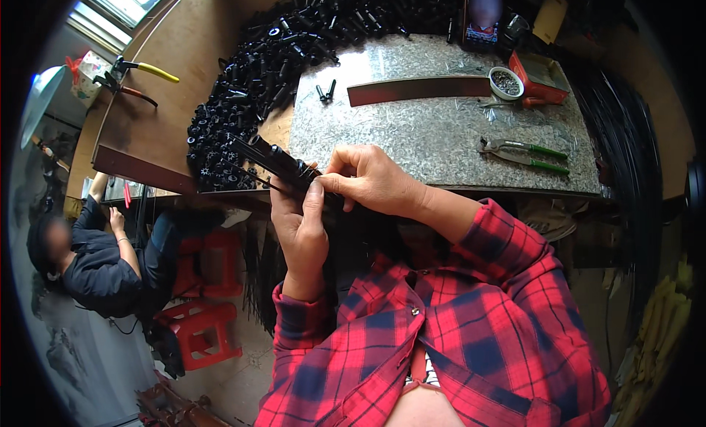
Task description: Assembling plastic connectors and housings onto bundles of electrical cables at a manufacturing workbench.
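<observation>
Above the front edge of the work surface, my left hand (300, 232) is closed around a black tubular part (273, 156) with thin rods along it. The part is tilted, its far end pointing up and to the left. My right hand (379, 180) comes in from the right with thumb and fingers pinched together at the near end of this part, beside my left thumb. What lies between those right fingertips is too small to make out. Two small black pieces (325, 92) lie on the speckled board (419, 140) beyond my hands.
A large heap of black cylindrical parts (287, 44) covers the back left. Green-handled pliers (526, 155), a dark strip (419, 90), a white bowl of metal bits (506, 83) and a red scoop-like tray (538, 77) lie right. Another person (103, 261) sits at left.
</observation>
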`<state>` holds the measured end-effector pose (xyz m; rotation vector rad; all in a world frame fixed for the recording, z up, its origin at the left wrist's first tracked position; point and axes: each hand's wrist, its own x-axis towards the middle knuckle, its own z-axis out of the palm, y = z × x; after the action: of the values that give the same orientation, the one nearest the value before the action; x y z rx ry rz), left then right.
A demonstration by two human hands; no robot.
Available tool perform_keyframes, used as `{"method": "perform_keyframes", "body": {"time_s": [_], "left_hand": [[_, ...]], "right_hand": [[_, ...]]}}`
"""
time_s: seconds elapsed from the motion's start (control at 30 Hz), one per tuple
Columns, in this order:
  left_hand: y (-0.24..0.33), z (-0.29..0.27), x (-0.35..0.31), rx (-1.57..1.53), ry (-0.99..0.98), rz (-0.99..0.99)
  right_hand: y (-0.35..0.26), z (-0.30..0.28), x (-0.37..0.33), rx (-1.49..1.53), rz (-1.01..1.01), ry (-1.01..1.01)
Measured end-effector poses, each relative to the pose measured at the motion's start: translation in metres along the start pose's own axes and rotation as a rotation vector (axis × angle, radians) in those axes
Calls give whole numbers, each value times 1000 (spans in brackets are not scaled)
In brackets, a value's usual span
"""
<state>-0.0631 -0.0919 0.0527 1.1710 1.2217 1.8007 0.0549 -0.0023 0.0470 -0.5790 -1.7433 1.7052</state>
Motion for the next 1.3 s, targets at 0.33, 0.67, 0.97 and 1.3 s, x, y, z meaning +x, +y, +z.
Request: {"method": "perform_keyframes", "body": {"time_s": [0.33, 0.67, 0.97, 1.3], "left_hand": [[8, -5, -1, 25, -5, -46], [4, -8, -3, 17, -18, 5], [1, -7, -6, 77, 14, 27], [3, -9, -6, -15, 8, 15]], "right_hand": [[-6, 3, -3, -34, 13, 7], [-9, 9, -5, -139, -36, 32], [1, 13, -3, -384, -404, 152], [-5, 10, -6, -195, -138, 58]]}}
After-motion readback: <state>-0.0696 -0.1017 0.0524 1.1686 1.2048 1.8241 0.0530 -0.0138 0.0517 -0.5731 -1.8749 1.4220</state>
